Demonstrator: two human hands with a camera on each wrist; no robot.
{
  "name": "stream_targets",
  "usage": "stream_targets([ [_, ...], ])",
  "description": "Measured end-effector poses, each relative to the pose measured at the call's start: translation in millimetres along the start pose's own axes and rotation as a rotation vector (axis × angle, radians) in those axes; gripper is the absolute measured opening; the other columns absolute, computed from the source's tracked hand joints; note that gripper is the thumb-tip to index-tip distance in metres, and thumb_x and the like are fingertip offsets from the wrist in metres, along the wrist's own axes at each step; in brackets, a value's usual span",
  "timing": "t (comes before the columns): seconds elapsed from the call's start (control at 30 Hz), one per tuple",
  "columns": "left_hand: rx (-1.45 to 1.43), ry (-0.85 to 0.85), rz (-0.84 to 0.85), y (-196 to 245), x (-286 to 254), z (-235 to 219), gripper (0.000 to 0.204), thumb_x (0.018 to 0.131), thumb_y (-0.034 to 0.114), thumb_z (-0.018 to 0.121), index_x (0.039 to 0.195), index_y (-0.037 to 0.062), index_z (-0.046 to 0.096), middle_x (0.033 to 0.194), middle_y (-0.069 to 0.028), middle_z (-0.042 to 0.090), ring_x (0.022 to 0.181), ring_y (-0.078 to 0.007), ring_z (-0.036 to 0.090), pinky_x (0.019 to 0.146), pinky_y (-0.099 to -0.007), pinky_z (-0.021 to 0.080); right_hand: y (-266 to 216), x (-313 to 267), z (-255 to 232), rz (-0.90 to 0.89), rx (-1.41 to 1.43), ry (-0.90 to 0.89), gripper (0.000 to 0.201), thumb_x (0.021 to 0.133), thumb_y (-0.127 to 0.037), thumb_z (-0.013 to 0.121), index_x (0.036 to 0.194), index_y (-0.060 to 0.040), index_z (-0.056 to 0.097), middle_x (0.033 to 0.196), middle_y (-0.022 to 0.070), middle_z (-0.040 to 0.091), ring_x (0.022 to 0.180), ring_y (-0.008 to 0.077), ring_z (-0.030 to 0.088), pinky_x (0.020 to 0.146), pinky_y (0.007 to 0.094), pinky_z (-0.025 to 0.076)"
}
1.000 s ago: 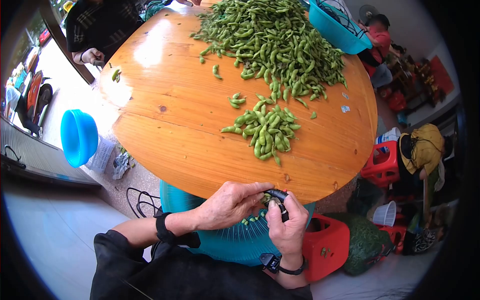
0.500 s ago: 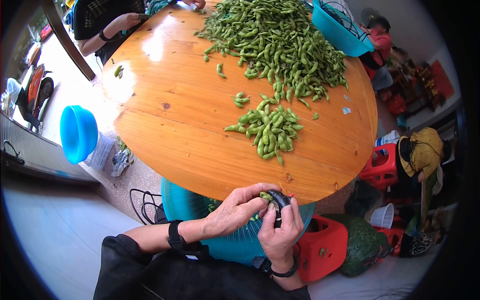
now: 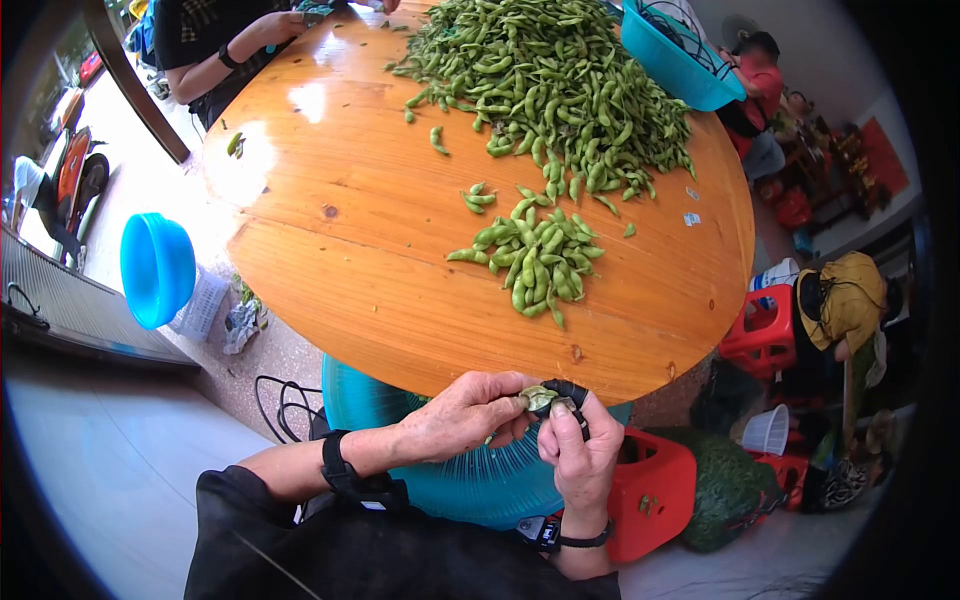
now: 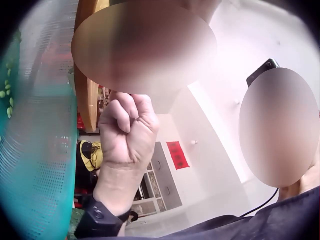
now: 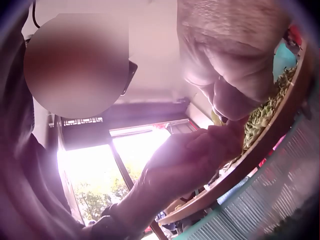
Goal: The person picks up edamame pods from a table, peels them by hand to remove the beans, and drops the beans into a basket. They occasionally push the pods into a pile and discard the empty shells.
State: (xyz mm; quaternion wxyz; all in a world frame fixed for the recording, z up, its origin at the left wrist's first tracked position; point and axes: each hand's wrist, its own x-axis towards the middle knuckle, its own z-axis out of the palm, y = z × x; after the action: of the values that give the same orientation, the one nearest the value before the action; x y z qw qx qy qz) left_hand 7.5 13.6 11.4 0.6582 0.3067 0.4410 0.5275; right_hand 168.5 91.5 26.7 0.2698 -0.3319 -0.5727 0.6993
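Over the basket, at the table's near edge, my left hand point(image 3: 462, 415) pinches a green edamame pod point(image 3: 538, 399) by its left end. The pod is split, with its pale inside showing. My right hand point(image 3: 583, 450) pinches the pod's other end between thumb and index finger. A black covering point(image 3: 567, 390) wraps the right index finger. Below the hands sits a teal mesh basket point(image 3: 470, 485) with some green beans in it, largely hidden by my arms. In the left wrist view the left hand point(image 4: 127, 127) shows curled fingers.
On the round wooden table point(image 3: 340, 270) lie a small heap of pods point(image 3: 540, 262) and a large pile point(image 3: 550, 90) behind it. A teal basin point(image 3: 680, 60) stands at the far right edge. A red stool point(image 3: 655, 490) is by my right arm. Another person's hand point(image 3: 275, 30) is across the table.
The pod now shows its split, pale inside between my hands. My right hand has shifted slightly right and turned. Across the table, the other person's hand has moved in over the edge.
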Motion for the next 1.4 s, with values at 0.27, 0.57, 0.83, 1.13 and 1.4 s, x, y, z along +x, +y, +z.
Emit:
stream_targets([
  [0.27, 0.4, -0.109, 0.092, -1, -4, 0, 0.044, 0.098, 0.004, 0.054, 0.142, 0.0021, 0.047, 0.105, -0.0097, 0.065, 0.087, -0.016, 0.064, 0.075, -0.0309, 0.054, -18, -12, -29, -0.169, -0.072, 0.216, 0.022, 0.095, -0.004, 0.051, 0.11, 0.0076, 0.062, 0.066, 0.0012, 0.053, 0.053, 0.0041, 0.046, 0.047, 0.0208, 0.037],
  [0.57, 1.465, 0.128, 0.752, 41, 55, -24, 0.036, 0.077, 0.005, 0.063, 0.113, 0.0014, 0.062, 0.107, -0.0135, 0.055, 0.1, -0.0288, 0.059, 0.072, -0.0409, 0.056, -46, -26, -132, -0.133, -1.27, 0.471, 0.017, 0.09, -0.001, 0.054, 0.104, 0.007, 0.06, 0.07, 0.0208, 0.058, 0.061, 0.0275, 0.056, 0.059, 0.0397, 0.044],
  [0.83, 1.654, 0.083, 0.634, 47, 86, -38, 0.023, 0.08, 0.005, 0.062, 0.103, 0.0015, 0.064, 0.104, -0.0129, 0.053, 0.09, -0.0294, 0.063, 0.067, -0.0431, 0.055, -25, -3, -76, -0.123, -0.699, 0.344, 0.025, 0.09, 0.0, 0.053, 0.111, 0.0042, 0.065, 0.073, 0.0076, 0.065, 0.056, 0.0106, 0.054, 0.051, 0.0276, 0.042],
  [1.13, 0.719, 0.117, 0.364, 32, 23, -13, 0.014, 0.092, 0.01, 0.068, 0.104, 0.0027, 0.068, 0.09, -0.0088, 0.073, 0.077, -0.0163, 0.068, 0.068, -0.0306, 0.053, -10, 14, -16, 0.019, 0.068, -0.003, 0.03, 0.098, -0.006, 0.052, 0.124, 0.006, 0.06, 0.059, -0.0019, 0.046, 0.05, 0.0039, 0.041, 0.044, 0.02, 0.031],
  [1.4, 0.22, 0.143, 0.073, 5, 9, -14, 0.011, 0.097, 0.01, 0.062, 0.101, -0.0001, 0.064, 0.079, -0.0027, 0.063, 0.067, -0.0084, 0.057, 0.06, -0.0245, 0.047, -9, 14, -12, 0.092, 0.004, -0.075, 0.027, 0.095, -0.002, 0.054, 0.119, 0.0075, 0.063, 0.069, -0.0004, 0.05, 0.055, 0.0045, 0.046, 0.046, 0.0198, 0.034],
])
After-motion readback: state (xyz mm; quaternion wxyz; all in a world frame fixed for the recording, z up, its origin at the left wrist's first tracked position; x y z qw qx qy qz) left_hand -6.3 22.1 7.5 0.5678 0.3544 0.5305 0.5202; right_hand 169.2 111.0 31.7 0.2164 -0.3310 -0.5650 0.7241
